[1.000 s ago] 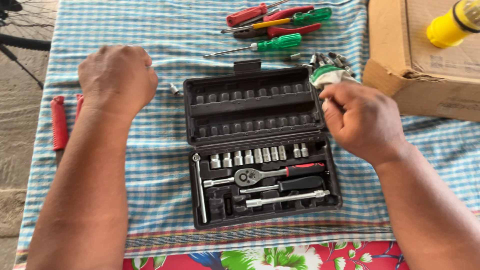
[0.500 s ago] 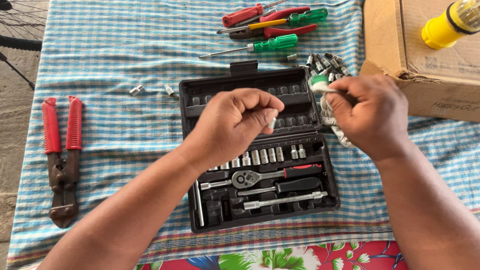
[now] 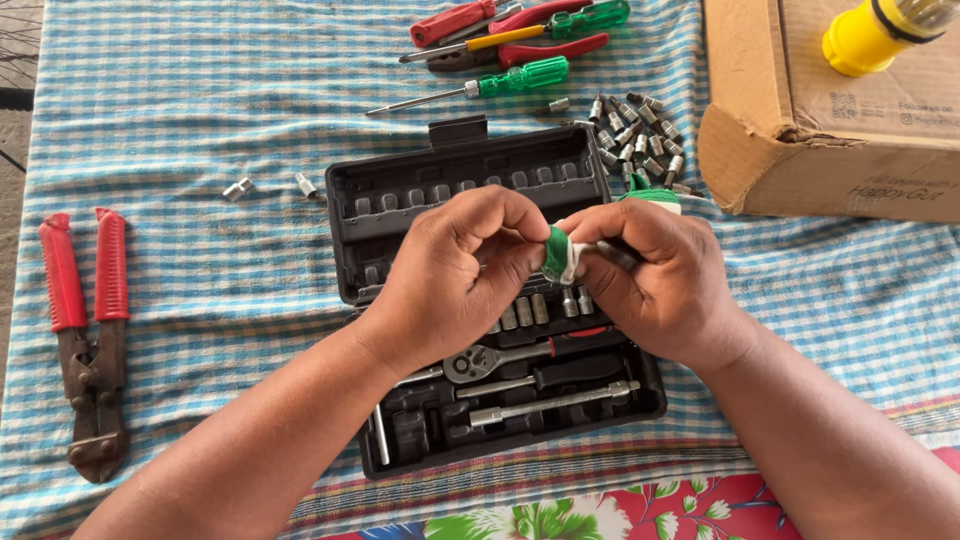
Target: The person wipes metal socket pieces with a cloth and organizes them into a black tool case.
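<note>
Both hands' fingertips meet on a green-and-white cloth (image 3: pixel 560 254), pinched between the left hand (image 3: pixel 455 268) and right hand (image 3: pixel 655 280); whatever it wraps is hidden, perhaps a socket. They hover over the open black socket-set case (image 3: pixel 480 190) on the blue checked towel (image 3: pixel 230 110).

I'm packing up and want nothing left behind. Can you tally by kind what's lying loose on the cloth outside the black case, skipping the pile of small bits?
Screwdrivers: 3 (red handle, green-and-yellow handle, green handle)
Red-handled pliers: 1
Large red-handled cutter: 1
Loose sockets left of the case: 2 ()
Total: 7
</note>
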